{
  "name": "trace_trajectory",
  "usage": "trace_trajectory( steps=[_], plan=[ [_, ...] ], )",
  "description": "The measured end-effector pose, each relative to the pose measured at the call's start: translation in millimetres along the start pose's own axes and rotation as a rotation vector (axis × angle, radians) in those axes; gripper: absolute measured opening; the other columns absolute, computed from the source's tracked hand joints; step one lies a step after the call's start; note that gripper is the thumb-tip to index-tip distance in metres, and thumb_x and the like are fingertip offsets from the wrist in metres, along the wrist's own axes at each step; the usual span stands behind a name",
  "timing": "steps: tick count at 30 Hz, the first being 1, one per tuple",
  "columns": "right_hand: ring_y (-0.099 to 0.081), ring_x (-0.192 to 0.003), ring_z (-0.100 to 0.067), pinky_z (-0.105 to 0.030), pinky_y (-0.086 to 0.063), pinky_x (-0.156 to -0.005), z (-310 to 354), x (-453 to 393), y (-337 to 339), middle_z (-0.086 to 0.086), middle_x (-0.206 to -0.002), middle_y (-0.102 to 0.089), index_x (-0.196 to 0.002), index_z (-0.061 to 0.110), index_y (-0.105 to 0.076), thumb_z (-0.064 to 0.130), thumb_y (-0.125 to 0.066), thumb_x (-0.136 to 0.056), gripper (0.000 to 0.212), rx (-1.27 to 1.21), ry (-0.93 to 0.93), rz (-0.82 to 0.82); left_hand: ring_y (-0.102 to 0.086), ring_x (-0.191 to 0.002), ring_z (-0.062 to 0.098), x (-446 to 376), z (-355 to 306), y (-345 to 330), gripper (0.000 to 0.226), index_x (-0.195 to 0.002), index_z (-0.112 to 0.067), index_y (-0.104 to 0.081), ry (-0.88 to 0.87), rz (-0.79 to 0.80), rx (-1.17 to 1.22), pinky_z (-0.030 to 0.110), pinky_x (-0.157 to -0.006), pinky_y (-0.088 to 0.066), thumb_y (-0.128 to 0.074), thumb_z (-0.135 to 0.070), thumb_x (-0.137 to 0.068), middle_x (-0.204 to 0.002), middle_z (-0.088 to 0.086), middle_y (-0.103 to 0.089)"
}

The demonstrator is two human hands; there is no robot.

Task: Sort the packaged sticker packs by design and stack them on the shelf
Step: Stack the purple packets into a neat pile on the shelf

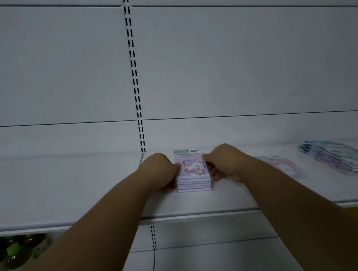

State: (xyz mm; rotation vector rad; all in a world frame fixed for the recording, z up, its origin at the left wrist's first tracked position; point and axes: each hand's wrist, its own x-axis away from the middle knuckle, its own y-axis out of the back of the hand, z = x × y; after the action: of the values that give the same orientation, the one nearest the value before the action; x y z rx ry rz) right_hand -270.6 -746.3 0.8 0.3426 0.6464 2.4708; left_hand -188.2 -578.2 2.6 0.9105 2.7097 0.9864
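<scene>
A stack of several purple sticker packs (194, 172) with a white cartoon animal on top stands on the white shelf (72, 194), near its middle. My left hand (160, 172) grips the stack's left side and my right hand (224, 164) grips its right side, fingers curled around the edges. A single pink pack (282, 165) lies flat on the shelf to the right, partly hidden by my right forearm. Further right, a slanted pile of blue and pink packs (338, 157) lies near the frame's edge.
A slotted upright (134, 75) runs down the white back panel just left of the stack. Below the shelf's front edge (199, 214), at the lower left, green-capped bottles (13, 252) stand on a lower level.
</scene>
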Motion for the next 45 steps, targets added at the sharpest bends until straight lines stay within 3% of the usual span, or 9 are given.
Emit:
trace_trajectory(
  steps=[10, 13, 15, 19, 22, 26, 30, 35, 45],
  plan=[
    [-0.065, -0.072, -0.033, -0.039, -0.053, -0.074, 1.2, 10.6, -7.0, -0.022, -0.084, -0.068, -0.080, 0.000, -0.063, 0.039, -0.046, -0.099, 0.046, 0.021, 0.049, -0.162, -0.070, -0.083, 0.034, 6.1, -3.9, -0.5, 0.048, -0.102, 0.009, -0.066, 0.028, -0.092, 0.128, 0.042, -0.088, -0.057, -0.050, -0.036, -0.099, -0.096, 0.021, -0.073],
    [-0.061, -0.104, -0.028, -0.033, -0.039, -0.086, 8.5, 24.6, -12.4, -0.014, -0.108, -0.064, -0.116, 0.006, -0.060, 0.051, -0.028, -0.101, 0.057, -0.180, 0.052, -0.244, -0.063, -0.098, 0.028, 11.4, -8.0, -6.8, 0.055, -0.125, -0.003, -0.058, 0.044, -0.151, 0.497, 0.038, -0.095, -0.047, -0.041, -0.049, -0.099, -0.114, 0.010, -0.065],
    [-0.061, -0.106, -0.022, -0.034, -0.041, -0.085, 14.4, 36.3, -17.7, 0.006, -0.097, -0.058, -0.130, 0.012, -0.053, 0.059, -0.023, -0.098, 0.064, -0.529, -0.044, -0.054, -0.071, -0.082, 0.020, 21.2, -14.8, -13.8, 0.056, -0.134, -0.009, -0.051, 0.131, -0.011, 0.848, 0.034, -0.076, -0.055, -0.037, -0.052, -0.100, -0.104, 0.007, -0.073],
    [-0.070, -0.074, -0.025, -0.039, -0.055, -0.070, 5.5, 33.8, -25.7, -0.002, -0.065, -0.073, -0.077, 0.018, -0.057, 0.066, -0.027, -0.093, 0.059, -0.729, -0.081, 0.088, -0.073, -0.059, 0.020, 26.9, -14.6, -25.1, 0.054, -0.088, -0.016, -0.058, 0.100, 0.135, 0.957, 0.031, -0.060, -0.053, -0.027, -0.059, -0.099, -0.049, -0.003, -0.069],
    [-0.073, -0.079, -0.027, -0.042, -0.057, -0.074, 5.1, 32.6, -27.1, -0.003, -0.071, -0.076, -0.079, 0.020, -0.062, 0.068, -0.027, -0.092, 0.061, -0.757, -0.053, 0.109, -0.073, -0.075, 0.023, 23.1, -12.4, -26.2, 0.055, -0.081, -0.019, -0.058, 0.066, 0.111, 0.976, 0.033, -0.067, -0.053, -0.027, -0.061, -0.098, -0.058, -0.003, -0.073],
    [-0.072, -0.088, -0.030, -0.048, -0.053, -0.095, 8.0, 38.2, -28.8, -0.007, -0.079, -0.076, -0.084, 0.016, -0.064, 0.066, -0.030, -0.092, 0.061, -0.702, -0.034, 0.104, -0.074, -0.088, 0.023, 31.7, -17.3, -23.4, 0.049, -0.108, -0.023, -0.061, 0.082, 0.130, 0.984, 0.035, -0.077, -0.055, -0.030, -0.059, -0.099, -0.088, 0.000, -0.076],
    [-0.058, -0.093, -0.010, -0.028, -0.041, -0.090, -6.9, 51.1, -15.0, 0.001, -0.114, -0.063, -0.119, 0.015, -0.054, 0.054, -0.034, -0.098, 0.048, 0.044, 0.192, -0.088, -0.048, -0.130, 0.024, 35.1, 4.8, -7.4, 0.048, -0.142, -0.014, -0.047, -0.074, -0.192, 0.197, 0.034, -0.104, -0.035, -0.039, -0.040, -0.102, -0.146, 0.006, -0.049],
    [-0.052, -0.071, -0.005, -0.020, -0.037, -0.060, -36.0, 57.3, 1.1, 0.009, -0.079, -0.060, -0.091, 0.022, -0.063, 0.047, -0.062, -0.087, 0.026, 0.452, 0.369, -0.159, -0.058, -0.084, 0.008, 40.2, 30.5, -9.9, 0.021, -0.090, -0.030, -0.062, -0.209, -0.224, -0.361, 0.028, -0.076, -0.049, -0.063, -0.050, -0.085, -0.090, -0.012, -0.065],
    [-0.048, -0.062, -0.005, -0.024, -0.039, -0.061, -42.3, 54.5, 0.7, 0.002, -0.072, -0.063, -0.076, 0.016, -0.068, 0.035, -0.074, -0.081, 0.021, 0.534, 0.454, -0.125, -0.057, -0.082, 0.014, 37.9, 27.8, -15.7, 0.018, -0.083, -0.025, -0.060, -0.289, -0.270, -0.579, 0.026, -0.070, -0.041, -0.059, -0.042, -0.089, -0.086, -0.006, -0.065]
  ],
)
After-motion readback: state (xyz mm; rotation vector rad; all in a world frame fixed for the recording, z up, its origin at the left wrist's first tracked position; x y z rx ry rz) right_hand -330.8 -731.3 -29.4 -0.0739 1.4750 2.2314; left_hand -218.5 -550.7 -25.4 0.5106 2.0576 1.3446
